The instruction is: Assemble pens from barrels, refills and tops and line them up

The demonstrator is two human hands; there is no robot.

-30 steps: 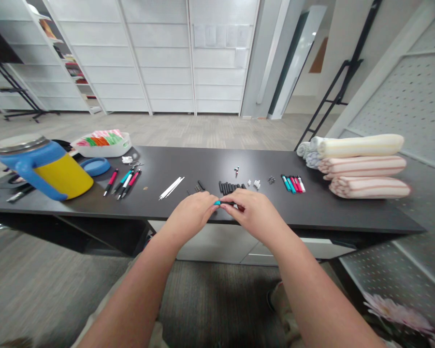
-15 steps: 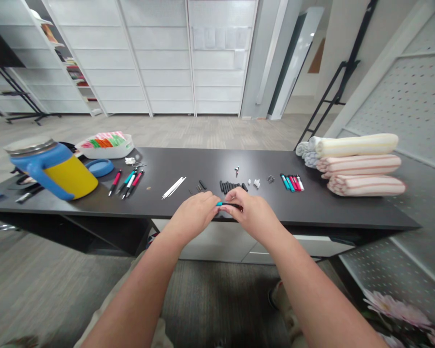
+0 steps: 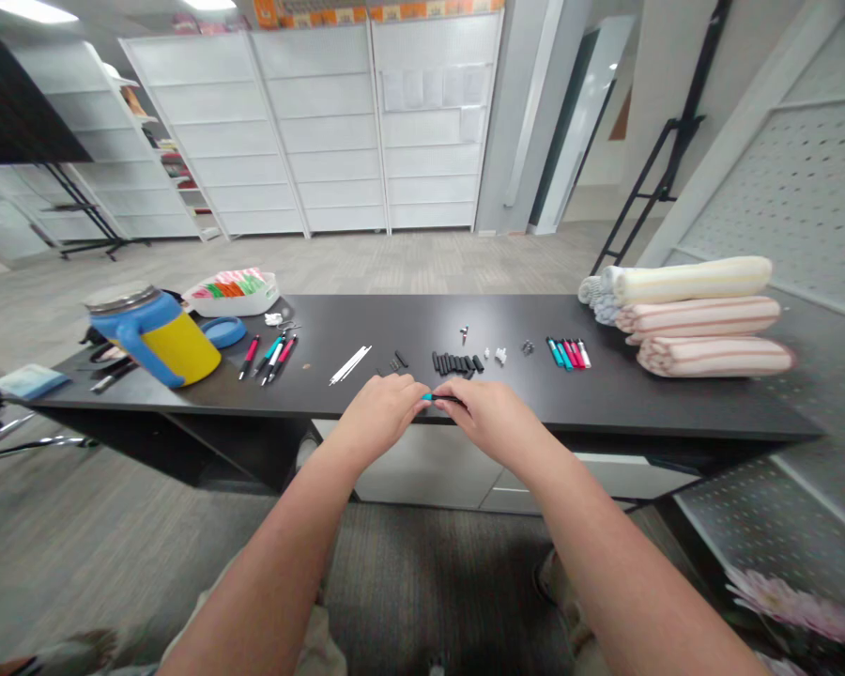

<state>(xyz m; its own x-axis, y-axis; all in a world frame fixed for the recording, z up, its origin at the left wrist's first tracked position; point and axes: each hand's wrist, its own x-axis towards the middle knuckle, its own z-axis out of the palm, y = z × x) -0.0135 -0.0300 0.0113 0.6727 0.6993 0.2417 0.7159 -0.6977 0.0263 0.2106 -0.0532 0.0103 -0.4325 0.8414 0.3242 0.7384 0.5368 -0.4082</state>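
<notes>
At the front edge of the dark desk [image 3: 394, 319], my left hand [image 3: 384, 415] pinches the teal end of a pen [image 3: 437, 397]. The fingers of my right hand [image 3: 494, 413] close on its black part; much of the pen is covered by both hands. Just beyond my fingers lies a row of short black tubes [image 3: 457, 363]. White refill-like sticks [image 3: 350, 366] lie left of them, near some small dark pieces [image 3: 399, 360]. To the right are small white parts [image 3: 499, 356], tiny metal bits [image 3: 528, 347] and teal, pink and white pen barrels [image 3: 567, 353].
Several whole pens [image 3: 280, 358] lie to the left, beside a blue and yellow mug [image 3: 176, 343], a blue lid [image 3: 223, 331] and a white tray [image 3: 243, 305] of colourful packets. Rolled towels [image 3: 704, 319] are stacked at the right end.
My view has tilted up and shifted left. My right fingers have moved from a raised pinch to lying flatter along the pen; both hands still hold it.
</notes>
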